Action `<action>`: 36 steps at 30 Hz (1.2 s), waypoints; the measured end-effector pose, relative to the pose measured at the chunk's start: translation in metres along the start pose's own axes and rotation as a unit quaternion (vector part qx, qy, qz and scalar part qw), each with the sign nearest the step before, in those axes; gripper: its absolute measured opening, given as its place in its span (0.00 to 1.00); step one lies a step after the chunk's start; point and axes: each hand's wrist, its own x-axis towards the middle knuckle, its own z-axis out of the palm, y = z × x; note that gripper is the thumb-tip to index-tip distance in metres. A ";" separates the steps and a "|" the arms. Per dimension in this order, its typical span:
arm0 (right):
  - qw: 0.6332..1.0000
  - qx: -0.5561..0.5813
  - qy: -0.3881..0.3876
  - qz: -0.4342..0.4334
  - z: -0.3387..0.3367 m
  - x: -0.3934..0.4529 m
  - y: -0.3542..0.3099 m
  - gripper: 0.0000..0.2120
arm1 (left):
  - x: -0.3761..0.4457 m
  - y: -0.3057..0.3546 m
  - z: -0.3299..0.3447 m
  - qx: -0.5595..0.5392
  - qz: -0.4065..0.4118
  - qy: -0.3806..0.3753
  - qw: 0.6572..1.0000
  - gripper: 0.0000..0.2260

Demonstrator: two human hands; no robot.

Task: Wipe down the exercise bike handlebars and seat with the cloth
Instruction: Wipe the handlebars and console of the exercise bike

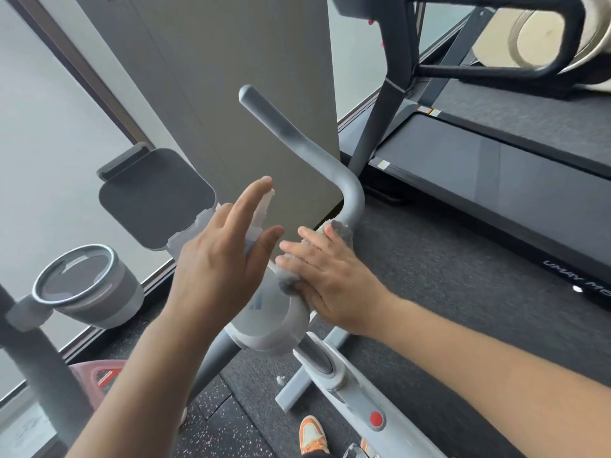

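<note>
The exercise bike's grey handlebar (297,140) rises from the console toward the upper middle and bends near the middle of the view. My right hand (330,276) is wrapped around the lower part of this bar, pressing a grey fluffy cloth (342,230) against it. My left hand (221,256) hovers just left of it with fingers spread, holding nothing; behind its fingers part of the white handlebar stem shows. The round white console housing (274,325) sits below both hands. The seat is not in view.
A dark tablet holder (155,196) and a grey cup holder (86,285) stand at the left. A treadmill (496,166) fills the right side. The bike's white frame (357,395) with a red knob runs to the lower right, above an orange shoe (312,434).
</note>
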 end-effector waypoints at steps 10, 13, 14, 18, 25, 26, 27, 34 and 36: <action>0.980 -0.035 0.058 0.190 -0.008 0.030 0.055 0.21 | -0.007 0.012 -0.011 0.021 -0.007 0.008 1.000 0.24; 0.989 -0.027 0.030 0.144 0.003 0.004 0.012 0.22 | 0.000 0.013 -0.005 0.019 0.005 0.000 1.000 0.24; 0.989 -0.017 0.021 0.146 0.005 -0.002 0.005 0.22 | 0.004 0.014 -0.001 0.021 0.011 -0.006 1.000 0.24; 0.982 -0.017 -0.002 0.186 0.006 -0.004 0.003 0.21 | 0.017 0.021 0.011 0.028 0.015 -0.035 0.999 0.25; 0.962 0.007 0.027 0.271 0.003 0.027 0.020 0.21 | 0.040 0.013 0.022 0.030 0.015 -0.041 0.999 0.25; 0.959 0.006 0.024 0.284 0.001 0.032 0.023 0.21 | 0.043 0.012 0.023 0.030 0.013 -0.045 0.998 0.25; 0.956 0.006 0.018 0.293 0.000 0.035 0.024 0.21 | 0.046 0.011 0.024 0.029 0.010 -0.046 0.998 0.25; 0.941 0.026 -0.017 0.338 -0.014 0.050 0.041 0.23 | 0.064 0.001 0.029 0.022 0.003 -0.049 0.999 0.25; 0.938 0.033 -0.030 0.344 -0.019 0.055 0.050 0.23 | 0.069 -0.002 0.031 0.015 0.004 -0.046 0.999 0.25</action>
